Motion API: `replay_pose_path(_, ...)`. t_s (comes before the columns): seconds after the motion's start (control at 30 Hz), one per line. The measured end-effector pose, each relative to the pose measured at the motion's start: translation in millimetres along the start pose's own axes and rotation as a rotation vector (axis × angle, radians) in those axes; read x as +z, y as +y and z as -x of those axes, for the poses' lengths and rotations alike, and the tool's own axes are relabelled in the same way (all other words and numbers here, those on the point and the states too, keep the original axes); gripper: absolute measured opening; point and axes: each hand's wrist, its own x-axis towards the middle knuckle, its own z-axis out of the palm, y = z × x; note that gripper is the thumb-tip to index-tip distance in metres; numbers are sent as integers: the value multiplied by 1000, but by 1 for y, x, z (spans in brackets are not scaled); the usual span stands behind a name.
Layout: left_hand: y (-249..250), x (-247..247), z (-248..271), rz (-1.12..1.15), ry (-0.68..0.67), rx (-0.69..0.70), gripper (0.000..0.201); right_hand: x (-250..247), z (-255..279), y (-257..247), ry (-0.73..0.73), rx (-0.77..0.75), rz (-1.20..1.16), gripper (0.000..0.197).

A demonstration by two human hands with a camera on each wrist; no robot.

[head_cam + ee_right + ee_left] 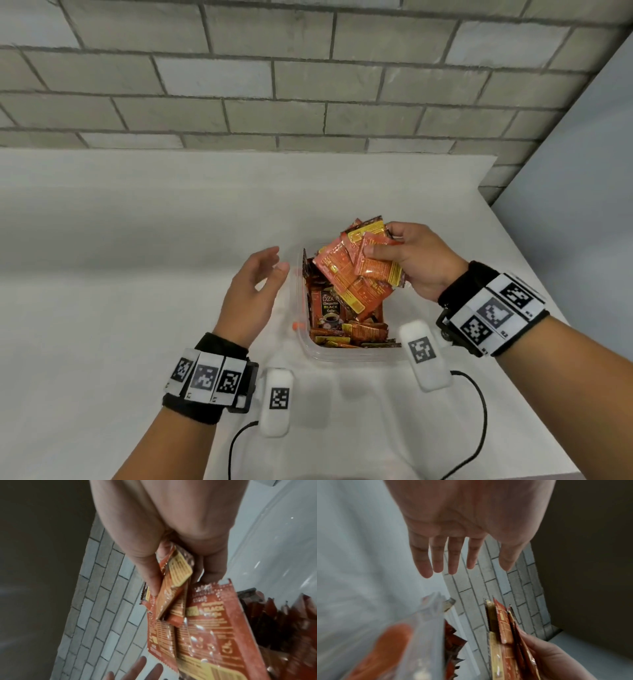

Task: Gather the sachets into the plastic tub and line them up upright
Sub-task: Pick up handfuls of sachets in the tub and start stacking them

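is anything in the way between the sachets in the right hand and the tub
No lid or hand blocks it. The right hand holds a bunch of sachets just over the open tub. The left hand is open beside the tub. Only the sachets already inside, lying every way, crowd the space.

Left hand (255, 291) at 9 o'clock, palm inward, fingers (436, 561) straight and spread, right hand (416, 262) at 3 o'clock, fingers curled, pinching

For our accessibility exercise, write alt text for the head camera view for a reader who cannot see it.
A person's right hand grips a fanned bunch of orange sachets above a clear plastic tub holding more sachets, some lying flat. Their left hand hovers open beside the tub, over a white table against a grey brick wall.
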Motion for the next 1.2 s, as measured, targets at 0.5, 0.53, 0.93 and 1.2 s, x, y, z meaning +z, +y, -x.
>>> replay_pose_path(0.5,49,67,7,370,-459,-168,37,-7,3,-13,-94,-144,-24,23)
replay_pose_path(0.53,48,70,6,386,-448,-168,34,-7,3,-11,-81,-149,9,23)
replay_pose_path(0.93,56,86,-1,308,-490,-151,38,-28,14,-20,-289,-98,254,41)
replay_pose_path(1.2,64,86,4,365,-535,-226,40,-36,13,-26,-308,-237,369,41)
